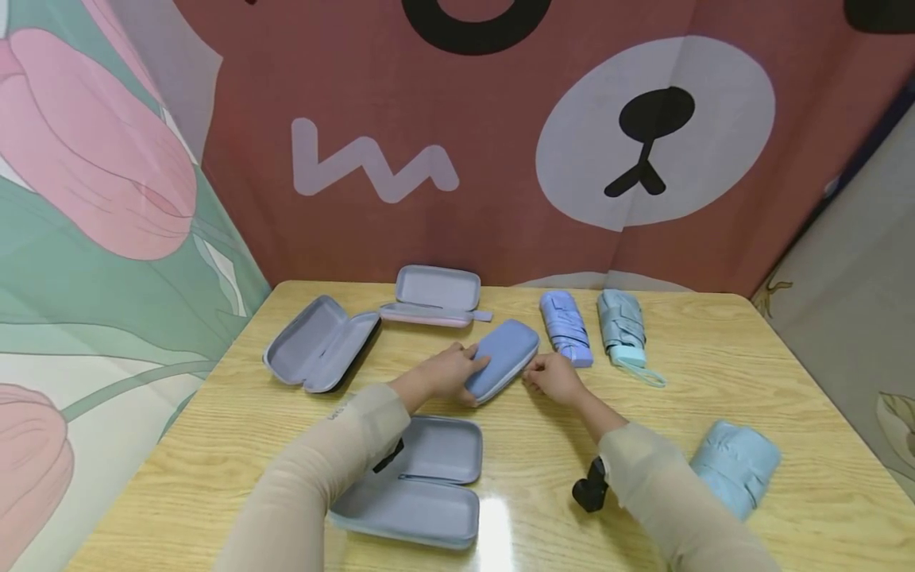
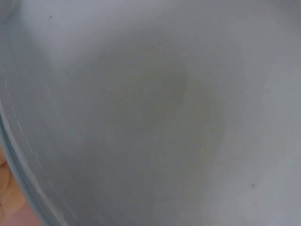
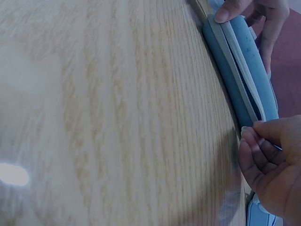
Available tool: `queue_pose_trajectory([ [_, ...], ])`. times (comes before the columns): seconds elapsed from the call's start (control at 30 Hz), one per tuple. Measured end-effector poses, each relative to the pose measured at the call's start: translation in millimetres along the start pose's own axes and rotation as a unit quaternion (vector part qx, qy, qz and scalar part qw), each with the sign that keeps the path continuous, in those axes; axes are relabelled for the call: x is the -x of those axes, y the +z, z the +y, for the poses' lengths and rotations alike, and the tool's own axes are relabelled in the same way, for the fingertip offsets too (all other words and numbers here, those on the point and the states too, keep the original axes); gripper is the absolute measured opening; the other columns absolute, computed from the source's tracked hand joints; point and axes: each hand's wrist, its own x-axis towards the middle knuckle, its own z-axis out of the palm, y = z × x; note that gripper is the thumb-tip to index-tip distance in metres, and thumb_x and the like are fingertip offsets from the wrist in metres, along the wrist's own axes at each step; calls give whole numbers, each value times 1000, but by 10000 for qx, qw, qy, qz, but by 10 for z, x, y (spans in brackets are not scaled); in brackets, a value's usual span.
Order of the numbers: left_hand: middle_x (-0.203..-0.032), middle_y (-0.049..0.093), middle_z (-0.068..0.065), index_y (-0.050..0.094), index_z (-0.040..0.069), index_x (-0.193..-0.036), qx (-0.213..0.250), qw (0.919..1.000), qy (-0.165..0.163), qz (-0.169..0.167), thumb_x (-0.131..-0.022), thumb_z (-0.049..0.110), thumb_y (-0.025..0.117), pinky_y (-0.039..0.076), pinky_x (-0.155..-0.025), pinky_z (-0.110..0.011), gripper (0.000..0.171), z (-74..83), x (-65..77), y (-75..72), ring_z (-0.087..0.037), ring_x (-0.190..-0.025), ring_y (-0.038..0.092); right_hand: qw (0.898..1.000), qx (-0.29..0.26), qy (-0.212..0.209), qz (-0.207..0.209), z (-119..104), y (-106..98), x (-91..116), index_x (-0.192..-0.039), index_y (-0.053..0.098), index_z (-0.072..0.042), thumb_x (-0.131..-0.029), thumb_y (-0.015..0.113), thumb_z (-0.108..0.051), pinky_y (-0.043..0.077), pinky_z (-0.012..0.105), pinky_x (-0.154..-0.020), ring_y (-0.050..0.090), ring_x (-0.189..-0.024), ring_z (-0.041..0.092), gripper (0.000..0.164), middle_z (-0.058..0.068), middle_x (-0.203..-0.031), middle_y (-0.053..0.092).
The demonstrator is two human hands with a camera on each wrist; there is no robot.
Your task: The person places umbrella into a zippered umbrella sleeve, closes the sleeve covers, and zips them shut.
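Note:
A blue zip case point(image 1: 503, 357) lies tilted near the table's middle, its lid down. My left hand point(image 1: 452, 373) grips its near left end, thumb on one side and fingers over the top. At the opposite end my right hand point(image 1: 556, 376) pinches the zipper pull, which is hidden between thumb and forefinger. In the right wrist view a zipper point(image 3: 237, 70) runs along the case's side, with a narrow dark gap close to the right hand's fingertips. Below my left forearm an open grey-lined case point(image 1: 422, 508) lies flat; its lining point(image 2: 155, 113) fills the left wrist view.
Two more open cases stand behind: a black-backed one point(image 1: 325, 345) at left and a pink one point(image 1: 436, 298) at the back. A purple folded umbrella point(image 1: 565, 326) and a teal one point(image 1: 620, 322) lie at back right. Beside my right forearm is a light blue folded umbrella point(image 1: 736, 465).

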Motion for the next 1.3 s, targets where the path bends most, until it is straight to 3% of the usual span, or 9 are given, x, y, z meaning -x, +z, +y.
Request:
queue_pose_trajectory([
  [0.43, -132, 31, -24, 32, 6, -134, -36, 9986, -498, 200, -73, 44, 64, 38, -87, -40, 79, 200, -13, 29, -36, -112, 36, 10000, -33, 28, -5, -18, 36, 32, -72, 61, 10, -79, 55, 5, 47, 27, -51, 55, -56, 16, 11, 12, -63, 59],
  [0.67, -125, 39, -25, 36, 3, -131, -254, 9958, -797, 372, -71, 49, 63, 43, -79, -38, 80, 322, -47, 16, -35, -106, 42, 9980, -31, -158, -605, -46, 85, 62, -73, 62, 9, -79, 55, 5, 47, 27, -48, 54, -54, 14, 10, 11, -61, 58],
  [0.8, -122, 42, -24, 38, 4, -130, -223, 9957, -839, 325, -68, 48, 66, 43, -79, -34, 81, 317, -69, -10, -33, -103, 45, 9980, -85, -121, -621, -30, 103, 70, -74, 62, 9, -80, 55, 4, 48, 28, -49, 55, -55, 15, 10, 11, -63, 59],
  [1.0, -108, 52, -19, 45, 2, -124, -142, 9983, -498, 278, -64, 39, 72, 43, -78, -31, 75, 281, -79, -45, -28, -94, 49, 9985, -270, 72, -465, 17, 72, 60, -77, 60, 11, -82, 52, 4, 48, 29, -52, 55, -58, 16, 11, 12, -66, 58],
  [1.13, -99, 55, -14, 51, 3, -118, -417, 9984, -127, 346, -65, 34, 73, 44, -75, -29, 65, 277, -67, -72, -25, -90, 51, 9985, -327, 281, -335, 13, 17, 56, -79, 59, 12, -83, 50, 5, 49, 30, -55, 56, -60, 17, 12, 14, -69, 59],
  [1.3, -115, 48, -15, 49, 3, -120, -602, 9966, 380, 402, -69, 35, 71, 39, -86, -29, 64, 259, -81, -87, -26, -104, 46, 9987, -294, 248, -340, 21, -45, 54, -80, 58, 13, -83, 50, 5, 49, 30, -55, 56, -61, 17, 12, 15, -70, 58],
])
